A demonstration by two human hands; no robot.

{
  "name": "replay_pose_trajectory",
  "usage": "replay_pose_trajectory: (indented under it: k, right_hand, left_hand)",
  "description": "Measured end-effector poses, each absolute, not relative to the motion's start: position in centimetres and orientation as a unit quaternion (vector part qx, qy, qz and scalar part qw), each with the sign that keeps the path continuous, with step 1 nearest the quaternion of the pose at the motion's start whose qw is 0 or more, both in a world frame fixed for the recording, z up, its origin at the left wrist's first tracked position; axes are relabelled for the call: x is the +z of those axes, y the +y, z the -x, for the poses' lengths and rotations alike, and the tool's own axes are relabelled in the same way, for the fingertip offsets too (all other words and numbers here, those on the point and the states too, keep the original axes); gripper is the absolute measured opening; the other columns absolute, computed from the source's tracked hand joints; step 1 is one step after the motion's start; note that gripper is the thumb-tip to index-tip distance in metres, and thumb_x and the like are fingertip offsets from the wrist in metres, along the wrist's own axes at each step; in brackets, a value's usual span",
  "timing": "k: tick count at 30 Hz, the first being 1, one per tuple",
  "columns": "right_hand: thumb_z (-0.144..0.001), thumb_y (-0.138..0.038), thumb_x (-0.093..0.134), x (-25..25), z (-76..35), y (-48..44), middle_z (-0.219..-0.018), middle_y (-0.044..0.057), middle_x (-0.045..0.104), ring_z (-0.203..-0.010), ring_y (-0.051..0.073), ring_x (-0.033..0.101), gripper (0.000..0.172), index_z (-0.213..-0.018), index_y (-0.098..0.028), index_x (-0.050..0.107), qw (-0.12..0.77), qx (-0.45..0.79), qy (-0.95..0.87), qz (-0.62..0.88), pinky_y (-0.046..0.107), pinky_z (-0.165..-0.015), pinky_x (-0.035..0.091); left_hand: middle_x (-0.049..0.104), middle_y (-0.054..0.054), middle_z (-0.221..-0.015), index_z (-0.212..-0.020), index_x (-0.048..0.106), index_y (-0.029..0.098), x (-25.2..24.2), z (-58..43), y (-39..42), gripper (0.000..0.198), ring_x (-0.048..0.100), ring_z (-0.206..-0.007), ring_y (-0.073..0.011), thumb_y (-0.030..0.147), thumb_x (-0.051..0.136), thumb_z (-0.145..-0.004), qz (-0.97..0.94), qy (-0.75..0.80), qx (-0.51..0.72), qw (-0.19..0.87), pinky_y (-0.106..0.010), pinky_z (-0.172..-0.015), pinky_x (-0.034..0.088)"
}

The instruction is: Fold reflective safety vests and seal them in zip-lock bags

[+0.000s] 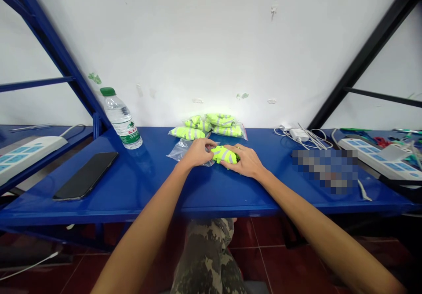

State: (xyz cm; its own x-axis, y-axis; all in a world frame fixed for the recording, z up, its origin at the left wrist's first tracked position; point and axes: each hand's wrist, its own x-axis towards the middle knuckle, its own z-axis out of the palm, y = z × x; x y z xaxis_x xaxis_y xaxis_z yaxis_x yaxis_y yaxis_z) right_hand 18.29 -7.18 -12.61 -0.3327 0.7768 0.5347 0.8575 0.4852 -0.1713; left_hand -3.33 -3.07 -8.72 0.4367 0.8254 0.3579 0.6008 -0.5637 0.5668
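The folded vest (224,154) lies on the table (148,188), its long axis running left to right. It sits between the hands: the left hand (198,151) pinches its left end and the right hand (247,162) closes over its right end. A clear bag (178,150) lies just left, with bagged vests (211,126) behind.

White wall (211,43), blue steel shelf (132,188), red floor tiles (263,245).

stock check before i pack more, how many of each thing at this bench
bagged hi-vis packs: 4
folded hi-vis piece: 1
empty clear bag: 1
water bottle: 1
phone: 1
power strips: 2
white charger: 1
total: 11
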Motion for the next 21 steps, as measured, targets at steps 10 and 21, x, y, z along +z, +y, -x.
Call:
replay_pose_trajectory:
  k: [10, 21]
  right_hand:
    - [-0.083, -0.062, 0.058, -12.2, -18.1, -7.6, -0.099, 0.007, 0.067, -0.087, 0.024, 0.066, 0.062, -0.131, -0.023, 0.059, 0.28, -0.066, -0.823, 0.49, 0.033, -0.074, 0.047]
    - [-0.076, -0.064, 0.061, -11.8, -17.0, -8.2, -0.086, 0.007, 0.067, -0.074, 0.028, 0.066, 0.058, -0.109, -0.019, 0.044, 0.288, -0.013, -0.802, 0.523, 0.031, -0.061, 0.038]
  left_hand:
    - [0.068, -0.005, -0.093, -0.122, 0.06, 0.014, -10.1, 1.4, -4.1, 0.047, 0.061, -0.081, -0.0165, 0.01, 0.051, -0.075, -0.821, 0.416, 0.374, 0.114, -0.032, -0.082, 0.051]
    - [0.07, -0.002, -0.083, -0.101, 0.066, 0.018, -9.7, 0.0, -5.1, 0.027, 0.063, -0.077, -0.0153, 0.014, 0.055, -0.076, -0.782, 0.434, 0.432, 0.121, -0.028, -0.077, 0.05]
